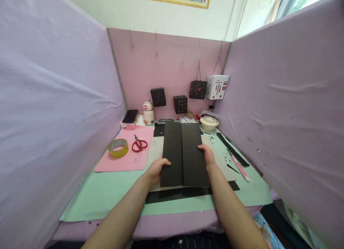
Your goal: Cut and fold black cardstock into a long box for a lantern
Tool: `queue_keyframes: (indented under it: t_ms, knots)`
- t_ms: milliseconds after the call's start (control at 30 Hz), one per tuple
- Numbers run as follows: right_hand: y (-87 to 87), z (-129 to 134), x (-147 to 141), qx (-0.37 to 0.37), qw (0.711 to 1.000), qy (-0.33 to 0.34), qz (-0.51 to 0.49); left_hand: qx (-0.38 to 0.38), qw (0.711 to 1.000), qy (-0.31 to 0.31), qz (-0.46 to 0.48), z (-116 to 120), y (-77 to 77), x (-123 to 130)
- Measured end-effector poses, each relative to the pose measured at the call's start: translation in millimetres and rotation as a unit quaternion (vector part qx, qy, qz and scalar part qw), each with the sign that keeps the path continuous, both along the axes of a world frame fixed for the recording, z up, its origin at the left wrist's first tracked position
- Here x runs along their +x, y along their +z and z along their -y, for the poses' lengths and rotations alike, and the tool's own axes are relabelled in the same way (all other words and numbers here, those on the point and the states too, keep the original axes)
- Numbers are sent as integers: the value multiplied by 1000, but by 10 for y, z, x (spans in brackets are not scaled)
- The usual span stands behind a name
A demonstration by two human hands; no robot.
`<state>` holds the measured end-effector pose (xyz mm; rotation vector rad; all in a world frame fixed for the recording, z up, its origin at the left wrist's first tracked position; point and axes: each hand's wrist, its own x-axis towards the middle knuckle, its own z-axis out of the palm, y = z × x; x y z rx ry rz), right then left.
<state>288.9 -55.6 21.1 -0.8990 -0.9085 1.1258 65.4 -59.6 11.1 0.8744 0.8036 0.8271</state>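
Between my two hands is a sheet of black card (pixel 172 148) with a seam running down its middle, so that two long panels face me. My left hand (pixel 156 170) grips its left edge, thumb on top. At the right edge, my right hand (pixel 208 156) pinches the card with the thumb in front; the fingers behind are hidden. Under the card lies a pale board (pixel 156 152), and a black paper strip (pixel 174 194) shows at the near side. To the right are a pink craft knife (pixel 240 167) and small paper scraps (pixel 228 158).
On the left, a roll of yellow tape (pixel 118 148) and red scissors (pixel 139 145) rest on pink paper (pixel 120 165). A bottle (pixel 148 113) and a lidded bowl (pixel 209 123) stand at the back. Decorated boxes, including a white one (pixel 217 87), hang there. Fabric walls enclose both sides.
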Motion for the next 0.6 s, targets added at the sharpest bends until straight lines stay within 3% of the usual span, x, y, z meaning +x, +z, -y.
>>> queue_keyframes:
  t_ms: [67, 133, 267, 367, 433, 533, 600]
  knots:
    - [25, 54, -15, -16, 999, 33, 20, 49, 998, 22, -29, 23, 10, 37]
    - [66, 108, -49, -2, 997, 40, 64, 153, 985, 44, -72, 49, 23, 61]
    - [125, 207, -214, 61, 980, -46, 182, 383, 904, 73, -175, 92, -12, 103]
    - [94, 299, -439, 96, 964, -119, 216, 481, 849, 70, -207, 110, -92, 158]
    - [48, 372, -590, 136, 965, -78, 211, 511, 833, 57, -202, 116, -141, 190]
    - [-2, 476, -716, 203, 954, 69, 211, 535, 823, 39, -189, 121, -176, 200]
    - [6, 527, -711, 224, 937, 133, 231, 537, 823, 34, -180, 123, -177, 186]
